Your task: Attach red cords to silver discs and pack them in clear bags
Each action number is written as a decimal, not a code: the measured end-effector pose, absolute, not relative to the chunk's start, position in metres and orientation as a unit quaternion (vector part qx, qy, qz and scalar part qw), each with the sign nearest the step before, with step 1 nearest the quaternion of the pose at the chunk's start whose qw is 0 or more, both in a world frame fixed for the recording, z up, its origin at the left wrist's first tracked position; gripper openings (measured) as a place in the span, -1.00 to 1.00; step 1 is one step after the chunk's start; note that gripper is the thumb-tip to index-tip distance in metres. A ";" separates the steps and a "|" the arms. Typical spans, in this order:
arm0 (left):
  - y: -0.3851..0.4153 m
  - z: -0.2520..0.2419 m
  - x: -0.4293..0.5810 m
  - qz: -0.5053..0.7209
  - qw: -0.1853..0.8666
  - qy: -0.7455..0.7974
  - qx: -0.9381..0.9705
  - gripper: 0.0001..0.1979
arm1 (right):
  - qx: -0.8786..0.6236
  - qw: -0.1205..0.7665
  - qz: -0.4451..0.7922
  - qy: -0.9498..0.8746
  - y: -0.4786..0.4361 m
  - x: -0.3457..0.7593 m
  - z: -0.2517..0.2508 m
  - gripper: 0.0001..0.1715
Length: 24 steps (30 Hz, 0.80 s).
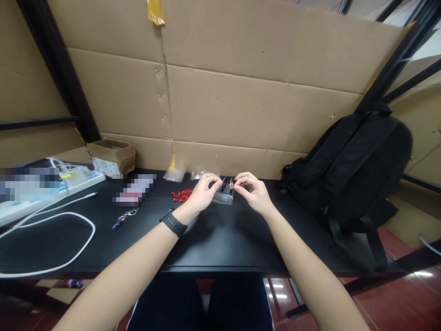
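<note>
- Left dark disc (224, 184) and right dark disc (231, 185), small and thin, stand on edge, face to face with a narrow gap, up between the person's two hands and above the far half of the table (223, 250).
- The left hand (204, 192) has its thumb and fingertips drawn together in a pinch on the left dark disc; a black watch (174, 222) circles that wrist.
- The right hand (255, 191) pinches likewise at the right dark disc, fingers bent, and a bit of red shows by the thumb, too small for me to name from here.
- Just below the discs, a clear plastic bag (223, 199) lies on the black tabletop.
- Beside the left hand, partly hidden by it, sits a heap of red cords (181, 196).
- Behind that, toward the cardboard wall (220, 92), I see a small clear packet (197, 175) with something red inside, and another clear bag (174, 174) to its left.
- Farther left lie a key ring (124, 218), a looping white cable (93, 230) and an open cardboard box (113, 158).
- A black backpack (361, 161) slumps at the right end, well apart from the hands.
</note>
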State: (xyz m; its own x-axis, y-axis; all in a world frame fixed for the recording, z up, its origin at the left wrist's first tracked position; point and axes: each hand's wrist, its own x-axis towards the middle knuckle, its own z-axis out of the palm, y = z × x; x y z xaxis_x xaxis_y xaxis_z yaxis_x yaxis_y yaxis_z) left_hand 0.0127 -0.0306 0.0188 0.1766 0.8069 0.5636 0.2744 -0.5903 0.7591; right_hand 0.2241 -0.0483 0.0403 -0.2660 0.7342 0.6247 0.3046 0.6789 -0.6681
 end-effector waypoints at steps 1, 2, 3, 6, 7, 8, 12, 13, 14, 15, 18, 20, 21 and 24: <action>-0.030 0.018 0.014 0.528 0.291 0.361 0.711 -0.71 | -0.342 0.505 0.208 -0.764 -0.049 0.222 0.039 -0.75; -0.029 0.017 0.015 0.533 0.324 0.351 0.698 -0.69 | -0.345 0.508 0.203 -0.763 -0.049 0.219 0.038 -0.74; -0.029 0.017 0.016 0.534 0.352 0.343 0.688 -0.68 | -0.348 0.509 0.198 -0.762 -0.050 0.217 0.037 -0.74; -0.030 0.016 0.016 0.531 0.385 0.342 0.673 -0.65 | -0.348 0.513 0.193 -0.760 -0.051 0.212 0.035 -0.74; -0.030 0.015 0.017 0.528 0.385 0.347 0.673 -0.65 | -0.348 0.515 0.192 -0.759 -0.051 0.211 0.034 -0.75; -0.031 0.015 0.017 0.525 0.382 0.353 0.674 -0.65 | -0.348 0.516 0.192 -0.759 -0.051 0.209 0.033 -0.75; -0.031 0.011 0.019 0.518 0.369 0.367 0.679 -0.67 | -0.348 0.518 0.186 -0.759 -0.050 0.207 0.030 -0.75; -0.031 0.011 0.020 0.518 0.365 0.366 0.682 -0.68 | -0.348 0.516 0.189 -0.759 -0.050 0.207 0.030 -0.74; -0.031 0.010 0.020 0.519 0.360 0.364 0.685 -0.68 | -0.350 0.513 0.194 -0.759 -0.049 0.207 0.029 -0.74; -0.031 0.009 0.020 0.519 0.355 0.362 0.688 -0.68 | -0.350 0.510 0.202 -0.759 -0.049 0.208 0.029 -0.73; -0.031 0.008 0.021 0.516 0.342 0.364 0.696 -0.68 | -0.349 0.504 0.224 -0.758 -0.048 0.209 0.029 -0.71; -0.030 0.007 0.021 0.513 0.339 0.368 0.697 -0.68 | -0.348 0.502 0.230 -0.758 -0.048 0.210 0.028 -0.70; -0.030 0.007 0.021 0.512 0.340 0.370 0.697 -0.68 | -0.348 0.501 0.232 -0.757 -0.047 0.210 0.027 -0.70; -0.030 0.006 0.021 0.512 0.350 0.377 0.688 -0.68 | -0.344 0.501 0.266 -0.749 -0.046 0.209 0.024 -0.70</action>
